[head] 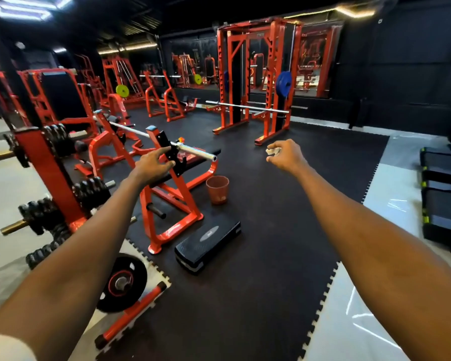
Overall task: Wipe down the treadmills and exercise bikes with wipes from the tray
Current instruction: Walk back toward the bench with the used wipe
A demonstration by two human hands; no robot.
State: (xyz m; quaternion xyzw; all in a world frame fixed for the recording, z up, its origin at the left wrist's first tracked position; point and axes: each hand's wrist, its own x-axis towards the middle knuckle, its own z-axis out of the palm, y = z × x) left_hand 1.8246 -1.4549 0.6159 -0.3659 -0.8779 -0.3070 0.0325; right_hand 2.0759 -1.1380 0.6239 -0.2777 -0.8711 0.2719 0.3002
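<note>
Pinching a crumpled white wipe (272,151), right hand (287,156) is held out at arm's length over the black mat (258,269), fingers curled round it. Left hand (154,164) also stretched out, fingers straight and loose, holding nothing, in front of the barbell (193,150) on the red bench frame (173,207); contact unclear. Red bin (217,190) stands on the mat just beside that frame, black step (207,244) near the mat's left edge. Treadmills (443,199) sit off the mat's right edge.

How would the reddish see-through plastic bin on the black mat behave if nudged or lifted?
The reddish translucent plastic bin probably lifts easily: thin-looking walls, seemingly empty. It narrows toward its base, so a high push might tip it. The black floor mat likely resists sliding.
</note>
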